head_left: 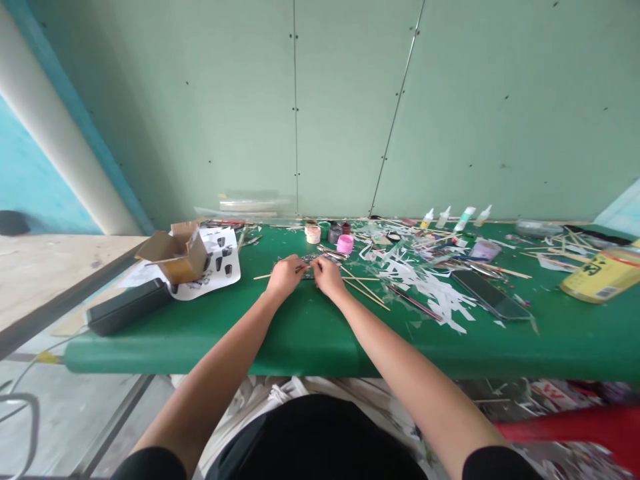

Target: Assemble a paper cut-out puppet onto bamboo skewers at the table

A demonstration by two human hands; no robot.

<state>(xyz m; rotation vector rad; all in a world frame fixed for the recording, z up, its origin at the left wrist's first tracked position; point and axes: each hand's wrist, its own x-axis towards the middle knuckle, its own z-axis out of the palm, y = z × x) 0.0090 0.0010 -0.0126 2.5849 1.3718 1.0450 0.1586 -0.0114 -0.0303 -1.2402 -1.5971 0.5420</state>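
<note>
My left hand (287,277) and my right hand (327,275) meet close together over the green tabletop (310,327). The fingers of both are pinched, and whatever lies between them is too small and hidden to name. Under and just behind my fingertips is a dark, shiny flat item, mostly covered. Thin wooden sticks (367,294) reach out to the right of my right hand, and the tip of another stick (262,277) shows left of my left hand. Beyond the hands stand a pink jar (345,244) and a pale-pink jar (313,235).
White paper strips (425,287) and a phone (490,293) lie to the right, with a yellow tub (603,277) farther over. Several small bottles (465,219) line the back. At left are an open cardboard box (183,260), a printed sheet (225,267) and a dark case (127,308).
</note>
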